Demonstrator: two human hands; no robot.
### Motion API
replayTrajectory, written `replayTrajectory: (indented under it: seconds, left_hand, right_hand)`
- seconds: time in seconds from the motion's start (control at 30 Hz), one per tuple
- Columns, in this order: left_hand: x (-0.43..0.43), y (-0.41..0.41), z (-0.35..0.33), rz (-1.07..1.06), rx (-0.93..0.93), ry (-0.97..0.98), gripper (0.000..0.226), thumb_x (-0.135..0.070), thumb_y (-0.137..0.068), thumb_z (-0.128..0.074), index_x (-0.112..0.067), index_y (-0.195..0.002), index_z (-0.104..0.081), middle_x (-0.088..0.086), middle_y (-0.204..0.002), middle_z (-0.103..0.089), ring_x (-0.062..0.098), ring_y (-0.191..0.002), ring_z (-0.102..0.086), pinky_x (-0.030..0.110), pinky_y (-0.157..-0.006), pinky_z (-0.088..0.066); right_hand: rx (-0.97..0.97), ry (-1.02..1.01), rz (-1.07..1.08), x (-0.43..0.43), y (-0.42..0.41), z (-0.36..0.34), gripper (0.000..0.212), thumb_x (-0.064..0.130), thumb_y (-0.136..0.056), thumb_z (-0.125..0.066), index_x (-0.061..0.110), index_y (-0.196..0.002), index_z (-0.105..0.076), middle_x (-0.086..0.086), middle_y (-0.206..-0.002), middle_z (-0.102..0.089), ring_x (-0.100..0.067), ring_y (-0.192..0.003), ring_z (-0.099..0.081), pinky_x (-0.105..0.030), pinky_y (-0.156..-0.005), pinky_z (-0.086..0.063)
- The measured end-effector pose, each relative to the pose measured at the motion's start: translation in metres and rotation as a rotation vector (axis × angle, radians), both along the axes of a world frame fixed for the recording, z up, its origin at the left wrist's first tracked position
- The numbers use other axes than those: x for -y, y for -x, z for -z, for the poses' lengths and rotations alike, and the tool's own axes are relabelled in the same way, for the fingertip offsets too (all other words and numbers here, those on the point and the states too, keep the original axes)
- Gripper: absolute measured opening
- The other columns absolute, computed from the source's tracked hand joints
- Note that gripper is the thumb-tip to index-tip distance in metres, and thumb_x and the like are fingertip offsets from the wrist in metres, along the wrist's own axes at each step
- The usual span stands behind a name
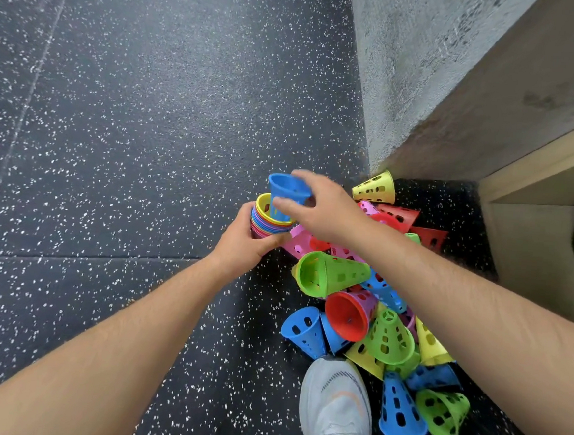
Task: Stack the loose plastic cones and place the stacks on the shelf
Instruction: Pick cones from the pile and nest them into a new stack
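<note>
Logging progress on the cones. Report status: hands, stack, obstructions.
Left hand grips stack. Right hand holds blue cone, tip inside stack's top. Loose cones heaped right of stack; nothing blocks the hands.

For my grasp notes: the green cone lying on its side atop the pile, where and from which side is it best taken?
Probably at its wide rim, coming from the left and above. The green cone lies on its side, open mouth facing left toward the bare floor, narrow tip pointing right into the pile, so the rim is exposed.
</note>
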State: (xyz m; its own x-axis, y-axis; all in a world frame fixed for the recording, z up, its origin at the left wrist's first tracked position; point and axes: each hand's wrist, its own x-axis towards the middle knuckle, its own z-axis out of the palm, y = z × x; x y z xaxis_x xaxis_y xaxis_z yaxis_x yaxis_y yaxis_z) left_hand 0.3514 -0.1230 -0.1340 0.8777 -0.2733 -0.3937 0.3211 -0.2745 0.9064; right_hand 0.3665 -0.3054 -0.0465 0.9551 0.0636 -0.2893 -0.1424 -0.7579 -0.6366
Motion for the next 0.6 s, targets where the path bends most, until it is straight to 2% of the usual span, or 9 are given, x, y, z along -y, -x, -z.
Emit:
replayTrajectory:
  seconds: [0.07,0.1,0.13,0.17,0.27,0.33,0.47,0.6]
  left_hand:
    - [0.001,0.002,-0.002,0.014,0.008,-0.001,0.057,-0.018,-0.085,-0.084,-0.021,-0.130,-0.048,-0.011,-0.098,-0.065,-0.007,-0.071,-0.059,0.020,-0.074,-0.047]
    - [0.002,0.004,-0.004,0.015,0.011,0.001,0.056,-0.016,-0.086,-0.082,-0.021,-0.131,-0.048,-0.011,-0.100,-0.064,-0.008,-0.073,-0.059,0.015,-0.073,-0.046]
    - [0.002,0.004,-0.005,0.008,0.015,-0.001,0.056,-0.015,-0.086,-0.082,-0.020,-0.131,-0.048,-0.010,-0.102,-0.065,-0.006,-0.076,-0.060,0.014,-0.072,-0.046]
    - [0.001,0.005,-0.006,-0.010,0.017,0.007,0.057,-0.016,-0.085,-0.084,-0.019,-0.130,-0.050,-0.008,-0.102,-0.067,-0.002,-0.078,-0.061,0.014,-0.072,-0.047]
    - [-0.006,0.008,-0.009,-0.039,0.006,-0.013,0.057,-0.021,-0.080,-0.089,-0.020,-0.125,-0.053,-0.008,-0.097,-0.069,-0.003,-0.073,-0.062,0.015,-0.071,-0.047]
    - [-0.013,0.013,-0.010,-0.037,-0.013,-0.011,0.057,-0.023,-0.077,-0.091,-0.019,-0.120,-0.053,-0.007,-0.089,-0.068,0.000,-0.068,-0.062,0.019,-0.069,-0.049]
    - [-0.022,0.022,-0.010,-0.013,-0.018,-0.034,0.056,-0.022,-0.076,-0.091,-0.020,-0.116,-0.051,-0.002,-0.089,-0.067,0.011,-0.072,-0.060,0.021,-0.063,-0.051]
    - [-0.025,0.029,-0.004,0.016,0.000,-0.064,0.063,-0.032,-0.071,-0.094,-0.024,-0.117,-0.053,-0.006,-0.098,-0.069,0.004,-0.073,-0.062,0.028,-0.072,-0.049]
  right_hand:
    - [-0.139,0.087,-0.169,0.001,0.010,0.001,0.080,0.067,-0.085,-0.062,0.019,-0.147,-0.046,-0.003,-0.138,-0.055,-0.018,-0.131,-0.047,-0.033,-0.110,-0.037]
    - [-0.188,0.111,-0.207,0.003,0.013,0.002,0.084,0.069,-0.086,-0.059,0.020,-0.151,-0.040,-0.003,-0.146,-0.049,-0.017,-0.139,-0.038,-0.033,-0.114,-0.031]
    - [-0.199,0.108,-0.205,0.004,0.014,0.001,0.083,0.068,-0.089,-0.056,0.020,-0.154,-0.036,-0.001,-0.151,-0.045,-0.017,-0.143,-0.032,-0.032,-0.116,-0.027]
    - [-0.172,0.084,-0.161,0.006,0.013,0.002,0.076,0.062,-0.092,-0.055,0.020,-0.153,-0.037,0.000,-0.151,-0.046,-0.017,-0.143,-0.033,-0.032,-0.115,-0.028]
    - [-0.065,0.090,-0.059,0.011,0.006,0.007,0.037,0.035,-0.096,-0.050,0.019,-0.128,-0.060,-0.001,-0.124,-0.064,-0.019,-0.118,-0.057,-0.030,-0.095,-0.044]
    - [-0.109,0.199,-0.171,0.012,0.004,0.012,0.032,0.026,-0.091,-0.048,0.021,-0.115,-0.069,0.001,-0.110,-0.067,-0.021,-0.114,-0.053,-0.034,-0.094,-0.046]
    - [-0.199,0.472,-0.449,0.006,0.007,0.030,0.033,0.039,-0.087,-0.058,0.029,-0.116,-0.069,0.002,-0.118,-0.064,-0.028,-0.120,-0.046,-0.044,-0.104,-0.042]
    - [-0.066,0.380,-0.351,0.007,0.002,0.034,0.013,0.028,-0.094,-0.058,0.027,-0.102,-0.069,-0.001,-0.109,-0.062,-0.026,-0.112,-0.051,-0.040,-0.098,-0.044]
